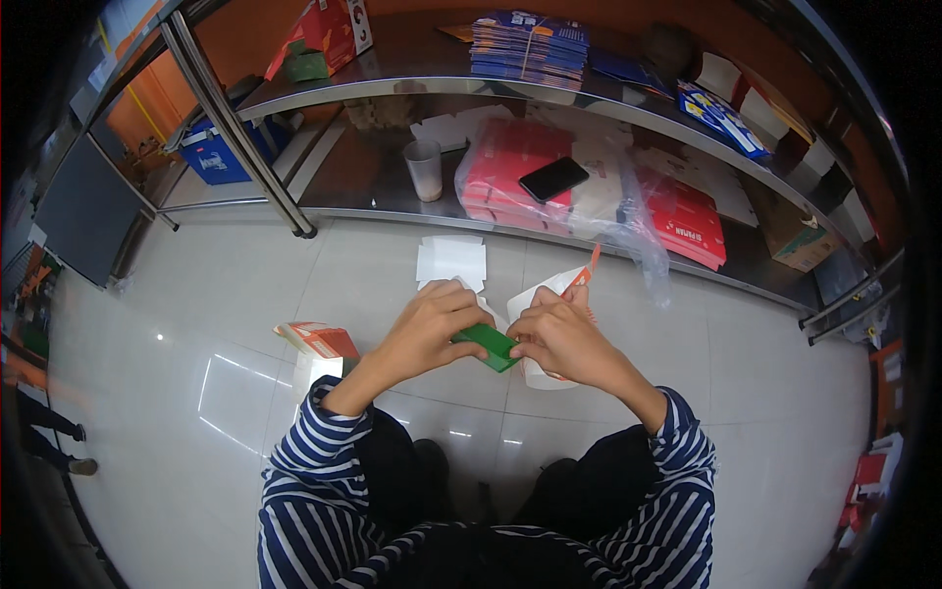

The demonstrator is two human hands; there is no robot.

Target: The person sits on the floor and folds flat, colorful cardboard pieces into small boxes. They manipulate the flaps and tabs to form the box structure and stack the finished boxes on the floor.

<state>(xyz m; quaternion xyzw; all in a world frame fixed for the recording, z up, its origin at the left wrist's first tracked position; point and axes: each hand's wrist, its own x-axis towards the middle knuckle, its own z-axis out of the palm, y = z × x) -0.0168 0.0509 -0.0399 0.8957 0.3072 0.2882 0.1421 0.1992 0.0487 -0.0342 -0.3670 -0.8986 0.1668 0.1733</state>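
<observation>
1. Far left, another person's dark-trousered legs and shoe (83, 466) show on the pale tiled floor (157, 393); above them, a blue box (213, 155) sits on a low rack.
2. Next, an orange-and-white carton (327, 342) lies on the floor beside the person's left forearm, which is in a striped sleeve (329, 432).
3. Above that, a red carton (332, 37) with a green part stands on the upper shelf (417, 61).
4. A clear cup (424, 172) stands upright on the lower shelf (358, 172); a white card sheet (449, 258) lies on the floor in front.
5. The left hand (442, 329) grips the left end of a green folded piece (489, 348), thumb on the near side.
6. The green folded piece is held up between both hands, above the floor and in front of the body.
7. A tied stack of blue flat packs (530, 49) rests on the upper shelf; below, a plastic-wrapped red stack (508, 152) carries a dark phone (553, 180).
8. The right hand (557, 332) pinches the right end of the green folded piece. Behind its fingers shows a white-and-orange card (535, 296); whether it is joined to the green one, I cannot tell.
9. Rightmost, red flat boxes (684, 218) and a brown cardboard box (793, 236) lie on the lower shelf.
</observation>
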